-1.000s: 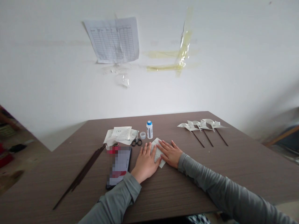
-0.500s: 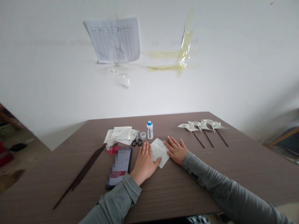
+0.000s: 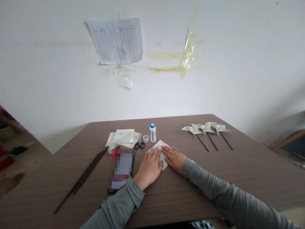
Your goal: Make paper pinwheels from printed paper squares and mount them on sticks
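A square of printed paper (image 3: pixel 159 144) lies on the table, turned so that a corner points toward the wall. My left hand (image 3: pixel 149 166) rests flat on its left side, fingers stretched out. From the right, my right hand (image 3: pixel 174 159) lies flat on the same paper, its fingertips close to my left hand. Both hands cover much of the sheet. Just beyond the paper stand a white bottle with a blue cap (image 3: pixel 152 133) and a small clear cup (image 3: pixel 145 138). Black-handled scissors (image 3: pixel 139 145) lie beside the cup.
A phone (image 3: pixel 121 171) lies left of my left hand, near a small red and white box (image 3: pixel 115 150). Dark thin sticks (image 3: pixel 85 173) lie farther left. Paper sheets (image 3: pixel 125 136) are stacked behind. Several paper pinwheels on sticks (image 3: pixel 205 128) lie at the right. The wall rises behind the table.
My right hand has slid left over the paper, nearer my left hand. The left hand has shifted slightly, and the paper's left corner now shows past its fingers.
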Demonstrator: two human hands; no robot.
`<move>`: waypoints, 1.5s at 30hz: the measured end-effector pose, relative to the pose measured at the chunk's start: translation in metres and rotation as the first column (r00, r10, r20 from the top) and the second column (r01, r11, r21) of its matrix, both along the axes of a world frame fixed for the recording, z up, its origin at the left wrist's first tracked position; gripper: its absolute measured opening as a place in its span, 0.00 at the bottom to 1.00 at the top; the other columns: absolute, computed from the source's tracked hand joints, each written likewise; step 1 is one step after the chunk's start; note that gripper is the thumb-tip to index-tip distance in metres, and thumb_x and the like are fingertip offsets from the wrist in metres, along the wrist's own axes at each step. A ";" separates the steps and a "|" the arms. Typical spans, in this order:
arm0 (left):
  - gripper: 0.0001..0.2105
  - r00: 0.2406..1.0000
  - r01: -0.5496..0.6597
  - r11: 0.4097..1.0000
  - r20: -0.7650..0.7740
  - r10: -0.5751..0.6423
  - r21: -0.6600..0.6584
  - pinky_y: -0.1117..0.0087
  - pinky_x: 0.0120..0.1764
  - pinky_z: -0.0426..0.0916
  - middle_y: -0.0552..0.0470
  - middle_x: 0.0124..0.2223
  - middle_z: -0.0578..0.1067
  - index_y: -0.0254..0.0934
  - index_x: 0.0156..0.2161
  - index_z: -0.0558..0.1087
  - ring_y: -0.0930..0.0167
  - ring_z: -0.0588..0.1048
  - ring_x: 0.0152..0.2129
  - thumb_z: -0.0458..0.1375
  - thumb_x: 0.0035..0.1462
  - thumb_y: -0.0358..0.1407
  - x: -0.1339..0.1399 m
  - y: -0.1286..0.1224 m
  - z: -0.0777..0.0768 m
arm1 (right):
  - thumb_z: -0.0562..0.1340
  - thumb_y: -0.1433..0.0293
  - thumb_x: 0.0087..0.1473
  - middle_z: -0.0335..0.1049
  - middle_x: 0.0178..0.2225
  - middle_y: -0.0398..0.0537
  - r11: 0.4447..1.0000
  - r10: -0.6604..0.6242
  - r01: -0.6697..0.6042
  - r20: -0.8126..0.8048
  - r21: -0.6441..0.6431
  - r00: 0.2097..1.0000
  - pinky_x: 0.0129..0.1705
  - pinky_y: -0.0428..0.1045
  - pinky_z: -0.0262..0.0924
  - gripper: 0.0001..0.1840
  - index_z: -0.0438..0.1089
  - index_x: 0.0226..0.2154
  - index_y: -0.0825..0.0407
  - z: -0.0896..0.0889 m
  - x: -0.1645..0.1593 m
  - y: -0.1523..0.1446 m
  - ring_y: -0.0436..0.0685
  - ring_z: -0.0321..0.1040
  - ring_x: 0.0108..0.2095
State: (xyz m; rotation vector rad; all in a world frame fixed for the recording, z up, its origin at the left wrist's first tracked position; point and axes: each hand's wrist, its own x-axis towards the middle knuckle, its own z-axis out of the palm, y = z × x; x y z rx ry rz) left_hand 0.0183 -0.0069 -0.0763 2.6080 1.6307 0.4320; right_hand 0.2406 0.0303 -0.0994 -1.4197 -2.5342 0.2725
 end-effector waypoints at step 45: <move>0.34 0.986 -0.168 0.986 -0.010 0.167 -0.012 0.28 0.85 0.70 0.26 0.86 0.78 0.35 0.84 0.78 0.37 0.73 0.87 0.63 0.83 0.50 -0.016 0.001 0.001 | 0.65 0.44 0.84 0.55 0.95 0.57 0.981 -0.144 0.150 0.056 -0.126 0.988 0.95 0.84 0.46 0.49 0.62 0.94 0.44 0.034 0.036 0.006 0.81 0.46 0.97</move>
